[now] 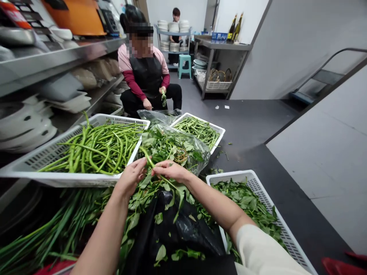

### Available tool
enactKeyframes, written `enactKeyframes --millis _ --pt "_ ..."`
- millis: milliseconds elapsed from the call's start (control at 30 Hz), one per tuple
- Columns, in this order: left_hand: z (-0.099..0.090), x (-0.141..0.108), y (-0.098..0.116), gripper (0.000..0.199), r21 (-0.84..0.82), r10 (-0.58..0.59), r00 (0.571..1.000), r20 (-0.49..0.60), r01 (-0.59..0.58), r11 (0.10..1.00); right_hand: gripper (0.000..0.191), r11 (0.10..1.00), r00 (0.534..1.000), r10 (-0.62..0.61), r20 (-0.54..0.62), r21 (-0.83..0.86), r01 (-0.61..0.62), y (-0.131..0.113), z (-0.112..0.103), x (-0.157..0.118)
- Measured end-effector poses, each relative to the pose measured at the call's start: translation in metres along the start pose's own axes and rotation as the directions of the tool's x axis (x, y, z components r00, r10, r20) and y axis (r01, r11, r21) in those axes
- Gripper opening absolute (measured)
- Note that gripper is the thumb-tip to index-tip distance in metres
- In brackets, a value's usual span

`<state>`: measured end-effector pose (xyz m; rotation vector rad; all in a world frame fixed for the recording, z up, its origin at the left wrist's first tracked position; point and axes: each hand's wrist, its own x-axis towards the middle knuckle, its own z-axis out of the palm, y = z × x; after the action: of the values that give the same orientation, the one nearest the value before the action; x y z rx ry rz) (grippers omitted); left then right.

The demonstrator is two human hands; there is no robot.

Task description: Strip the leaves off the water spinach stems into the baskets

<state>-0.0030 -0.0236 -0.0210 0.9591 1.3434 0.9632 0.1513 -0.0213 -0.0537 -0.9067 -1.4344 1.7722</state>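
Observation:
Between my two hands is a green leafy stem, its upper end rising to the left and its leaves hanging down on the right. My right hand pinches it near the middle. My left hand is beside the stem's upper part, with its fingers curled toward it; the fingertips are partly hidden. Beneath and beyond them, leafy greens fill a clear plastic bag. A white basket of long peeled stems stands to the left of my hands. Loose leaves lie on the black apron.
Leafy greens fill a white basket at right; cut stems fill another ahead. Long green stalks lie lower left. A seated person holds greens beyond the bag. Metal shelves line the left side; another person is far back.

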Motion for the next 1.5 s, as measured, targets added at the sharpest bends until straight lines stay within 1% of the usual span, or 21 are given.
enactKeyframes --millis 133,233,367,433,500,567,633,733,800,867,933,967,1033,1067,1100,1133,1233,1300,1333,1400,1500 --pt "0.006 -0.010 -0.003 0.045 -0.245 -0.049 0.999 0.001 0.047 0.968 0.049 0.976 0.993 0.121 -0.003 0.183 -0.118 0.005 0.007 -0.026" --pt "0.003 -0.018 -0.004 0.030 -0.338 -0.080 0.997 0.011 0.079 0.938 0.048 0.955 0.982 0.136 -0.133 0.279 -0.095 0.008 -0.003 -0.043" --pt "0.000 -0.024 -0.005 0.021 -0.336 -0.082 0.997 -0.004 0.076 0.939 0.033 0.992 0.935 -0.123 -0.333 -0.013 0.126 -0.001 -0.009 -0.071" --pt "0.002 -0.026 -0.006 0.022 -0.310 -0.067 0.998 -0.023 0.056 0.949 0.024 0.949 0.904 -0.288 -0.317 -0.218 0.226 -0.010 -0.004 -0.084" --pt "0.005 -0.028 -0.006 0.024 -0.283 -0.046 0.998 -0.038 0.034 0.959 0.020 0.853 0.890 -0.401 -0.216 -0.441 0.278 -0.018 0.005 -0.093" --pt "0.009 -0.029 -0.007 0.026 -0.273 -0.030 0.999 -0.044 0.017 0.962 0.017 0.713 0.893 -0.435 -0.111 -0.649 0.266 -0.022 0.014 -0.096" --pt "0.012 -0.031 -0.007 0.026 -0.277 -0.026 0.999 -0.047 0.011 0.961 0.013 0.586 0.901 -0.427 -0.075 -0.782 0.213 -0.020 0.021 -0.095" --pt "0.013 -0.035 -0.009 0.026 -0.282 -0.034 0.999 -0.040 0.022 0.959 0.010 0.537 0.903 -0.416 -0.106 -0.830 0.150 -0.010 0.027 -0.091" --pt "0.013 -0.037 -0.010 0.028 -0.291 -0.034 0.999 -0.029 0.025 0.956 0.008 0.584 0.896 -0.419 -0.149 -0.800 0.140 -0.001 0.029 -0.086" --pt "0.013 -0.041 -0.012 0.033 -0.306 -0.032 0.999 -0.027 0.022 0.952 0.010 0.711 0.880 -0.394 -0.265 -0.695 0.109 0.010 0.025 -0.079" --pt "0.014 -0.045 -0.015 0.038 -0.301 -0.024 0.999 -0.048 0.008 0.954 0.013 0.905 0.852 -0.250 -0.459 -0.424 0.037 0.020 0.016 -0.070" --pt "0.015 -0.047 -0.017 0.041 -0.289 -0.018 0.998 -0.056 0.001 0.957 0.015 0.966 0.829 -0.148 -0.539 -0.259 0.003 0.024 0.010 -0.066" --pt "0.015 -0.050 -0.021 0.045 -0.253 -0.011 0.998 -0.062 -0.005 0.967 0.018 0.999 0.784 0.003 -0.620 -0.027 -0.026 0.027 -0.002 -0.061" --pt "0.015 -0.051 -0.023 0.046 -0.231 -0.010 0.998 -0.055 -0.003 0.973 0.018 1.000 0.764 0.024 -0.644 0.013 -0.020 0.026 -0.006 -0.060" --pt "0.015 -0.051 -0.025 0.047 -0.207 -0.011 0.999 -0.038 0.003 0.978 0.017 1.000 0.759 0.001 -0.651 0.004 0.002 0.023 -0.009 -0.060" --pt "0.015 -0.051 -0.026 0.047 -0.182 -0.011 1.000 -0.015 0.008 0.983 0.015 0.999 0.777 -0.046 -0.628 -0.032 0.033 0.020 -0.009 -0.061" --pt "0.016 -0.050 -0.029 0.046 -0.114 0.004 0.998 0.066 0.004 0.993 0.011 0.991 0.907 -0.131 -0.400 -0.088 0.104 0.009 0.003 -0.068" --pt "0.018 -0.048 -0.031 0.045 -0.079 0.021 0.995 0.099 -0.013 0.997 0.012 0.995 0.972 -0.093 -0.216 -0.065 0.081 0.006 0.016 -0.069" --pt "0.019 -0.048 -0.032 0.044 -0.058 0.038 0.994 0.107 -0.032 0.998 0.012 0.998 0.982 -0.061 -0.178 -0.042 0.054 0.007 0.022 -0.068" --pt "0.024 -0.049 -0.034 0.042 -0.014 0.099 0.989 0.106 -0.098 0.995 0.011 0.999 0.978 0.001 -0.208 0.044 0.009 0.013 0.029 -0.063" --pt "0.035 -0.053 -0.037 0.038 0.060 0.204 0.976 0.076 -0.209 0.976 0.011 0.928 0.913 0.192 -0.359 0.368 -0.051 0.030 0.022 -0.054"
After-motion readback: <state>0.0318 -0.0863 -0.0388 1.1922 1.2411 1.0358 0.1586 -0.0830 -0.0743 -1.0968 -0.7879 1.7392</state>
